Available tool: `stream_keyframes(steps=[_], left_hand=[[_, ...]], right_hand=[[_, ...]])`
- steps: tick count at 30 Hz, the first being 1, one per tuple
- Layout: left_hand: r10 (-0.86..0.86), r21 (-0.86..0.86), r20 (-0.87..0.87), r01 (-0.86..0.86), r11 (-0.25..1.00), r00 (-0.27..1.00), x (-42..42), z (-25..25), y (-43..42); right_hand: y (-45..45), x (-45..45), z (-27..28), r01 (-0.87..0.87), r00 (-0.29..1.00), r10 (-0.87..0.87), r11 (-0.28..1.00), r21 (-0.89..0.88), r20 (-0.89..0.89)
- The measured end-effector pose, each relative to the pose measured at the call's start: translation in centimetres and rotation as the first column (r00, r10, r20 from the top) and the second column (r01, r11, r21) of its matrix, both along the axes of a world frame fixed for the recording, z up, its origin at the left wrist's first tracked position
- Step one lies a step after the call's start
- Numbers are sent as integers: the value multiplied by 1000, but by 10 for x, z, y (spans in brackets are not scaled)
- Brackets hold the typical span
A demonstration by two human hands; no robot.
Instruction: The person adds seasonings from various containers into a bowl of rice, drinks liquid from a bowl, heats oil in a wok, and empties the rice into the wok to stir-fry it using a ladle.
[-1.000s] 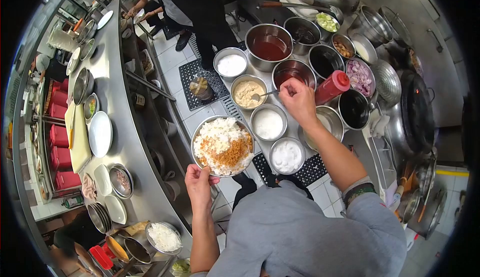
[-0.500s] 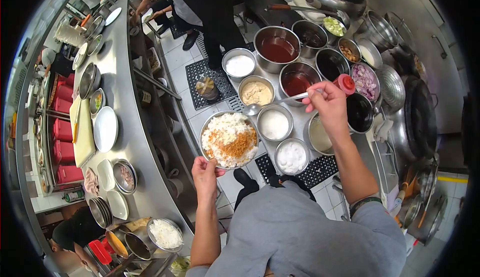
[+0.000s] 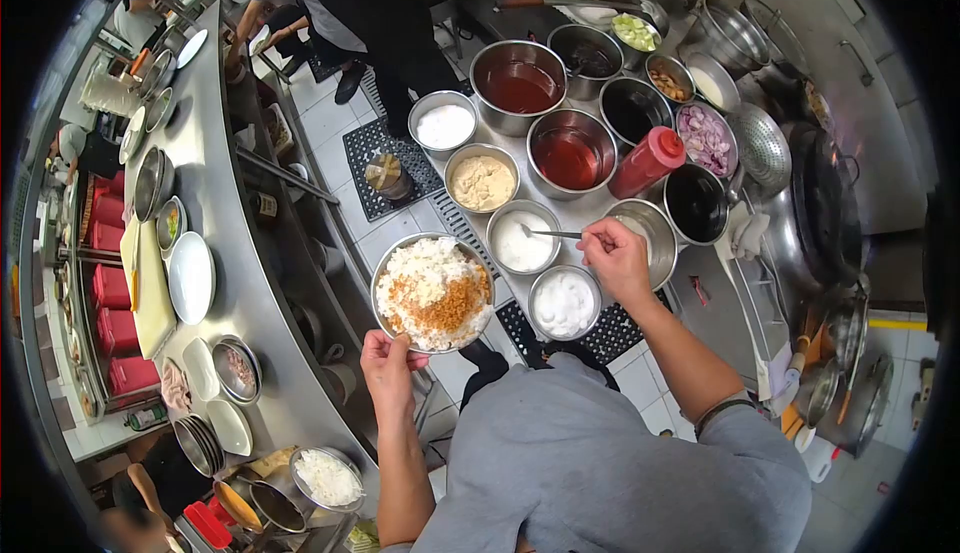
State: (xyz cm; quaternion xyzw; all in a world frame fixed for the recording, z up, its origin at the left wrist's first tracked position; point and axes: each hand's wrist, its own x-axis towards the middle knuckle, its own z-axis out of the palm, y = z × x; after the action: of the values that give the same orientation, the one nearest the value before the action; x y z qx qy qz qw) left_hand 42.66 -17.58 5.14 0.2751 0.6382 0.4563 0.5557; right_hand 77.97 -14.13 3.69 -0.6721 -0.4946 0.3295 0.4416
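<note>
Floor tiles [image 3: 385, 234] show past the rice bowl's far rim [image 3: 476, 253].

Shirt [image 3: 590, 453]: plain grey cloth, loosely creased across the front
Right sleeve [image 3: 755, 448]: short, same grey
Sleeve edge [image 3: 722, 408]: narrow dark band
Left sleeve: only a grey sliver shows
Left hand [image 3: 390, 363]: bare, 5-fingered
Right hand [image 3: 615, 253]: bare
Legs and feet [image 3: 482, 365]: covered in black, partly hidden below the shirt

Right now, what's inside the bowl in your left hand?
White rice with orange-brown bits on it. The bottom of the bowl and anything buried are covered, so I can't see them.
</note>
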Motion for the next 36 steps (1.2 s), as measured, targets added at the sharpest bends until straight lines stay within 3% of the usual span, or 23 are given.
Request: stream_keyframes(steps=[2, 8, 11, 20, 24, 27, 30, 33, 36], left_hand=[[8, -11, 1, -8, 1000, 1000, -1, -2, 0], [-10, -23, -12, 9, 1000, 1000, -2, -12, -1], [-20, -22, -8, 20, 1000, 1000, -1, -17, -1], [-95, -1, 22, 95, 996, 995, 9, -19, 2], [-110, 11, 60, 110, 994, 992, 12, -14, 1], [-118, 5, 66, 118, 993, 991, 9, -8, -1], [-92, 6, 61, 91, 996, 994, 7, -5, -3], [-75, 11, 45, 75, 997, 996, 3, 0, -6], [-57, 8, 55, 57, 998, 997, -1, 1, -8]], right_hand=[[-2, 2, -2, 56, 979, -63, 997, -44, -196], [1, 25, -11, 138, 911, -161, 987, -88, -380], [-4, 32, 22, 181, 875, -209, 978, -107, -437], [-12, 9, 100, 8, 823, -16, 1000, -18, -568], [-4, -15, 100, -34, 965, 73, 988, 153, -254], [31, -24, 70, 97, 976, -53, 974, 204, -213], [66, -21, 34, 22, 984, -56, 980, 200, 166], [80, -30, 33, 26, 937, -104, 973, 231, 333], [83, -38, 31, 21, 949, -100, 967, 256, 300]])
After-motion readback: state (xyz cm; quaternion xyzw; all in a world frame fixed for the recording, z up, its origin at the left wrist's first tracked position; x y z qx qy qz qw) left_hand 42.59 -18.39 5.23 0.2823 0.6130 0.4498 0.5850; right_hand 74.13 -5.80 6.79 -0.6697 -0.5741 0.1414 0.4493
